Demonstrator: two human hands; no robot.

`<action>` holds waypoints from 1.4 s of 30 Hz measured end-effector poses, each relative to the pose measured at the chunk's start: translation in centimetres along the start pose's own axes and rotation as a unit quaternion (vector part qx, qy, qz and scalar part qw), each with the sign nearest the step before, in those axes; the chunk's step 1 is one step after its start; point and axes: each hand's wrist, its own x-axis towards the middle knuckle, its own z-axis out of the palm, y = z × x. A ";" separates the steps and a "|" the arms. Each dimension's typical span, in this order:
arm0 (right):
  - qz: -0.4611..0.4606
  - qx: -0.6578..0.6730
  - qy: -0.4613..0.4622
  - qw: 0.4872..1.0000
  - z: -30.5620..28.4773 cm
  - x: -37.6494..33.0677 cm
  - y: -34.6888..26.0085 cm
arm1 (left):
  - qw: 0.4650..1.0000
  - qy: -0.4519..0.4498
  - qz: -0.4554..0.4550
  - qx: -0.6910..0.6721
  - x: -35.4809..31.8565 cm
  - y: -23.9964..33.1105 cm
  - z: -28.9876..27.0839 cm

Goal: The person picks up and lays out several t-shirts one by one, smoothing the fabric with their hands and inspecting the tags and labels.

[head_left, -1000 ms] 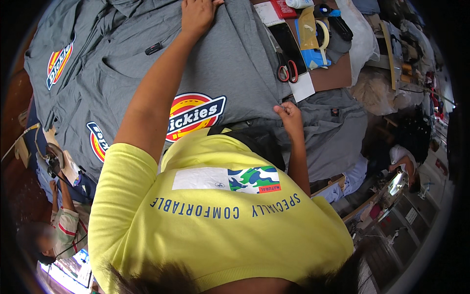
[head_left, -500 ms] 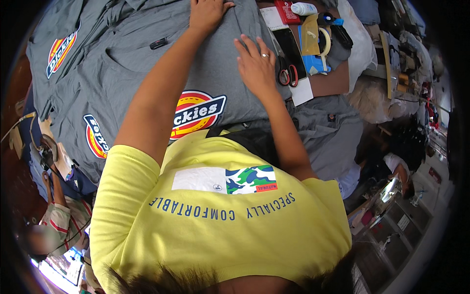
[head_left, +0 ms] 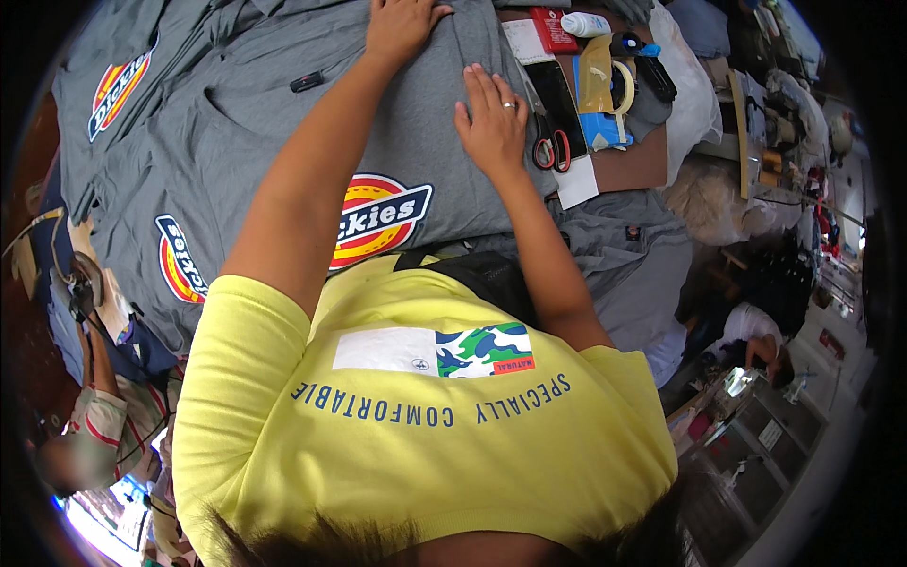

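Grey T-shirts with colourful printed logos lie spread and layered before me. On the far part of one grey T-shirt (head_left: 283, 142) rests my left hand (head_left: 402, 30), palm down, with a finger stretched out to the right; its other fingertips run out of view at the top edge. My right hand (head_left: 493, 123), wearing a ring, lies flat and open on the same T-shirt near its right side, fingers outstretched. Neither hand shows anything gripped. Just right of my right hand are scissors (head_left: 551, 142) with black and red handles. A small dark label (head_left: 306, 82) sits by the T-shirt's neckline.
A brown board (head_left: 644, 161) at the right bears a black phone (head_left: 557, 96), a tape roll (head_left: 623, 87), a white bottle (head_left: 586, 24) and a red packet (head_left: 553, 30). Clear plastic (head_left: 704, 194) is bunched beyond. One person (head_left: 99, 425) is at the lower left, another (head_left: 753, 331) at the right.
My right hand has shifted slightly over the T-shirt and its fingers have drawn closer together. My left hand stays in about the same place.
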 end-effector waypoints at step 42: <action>0.414 0.327 -0.226 0.819 -14.4 -8.4 1.7 | 0.737 0.124 -0.506 -0.431 -33.0 -5.7 -35.1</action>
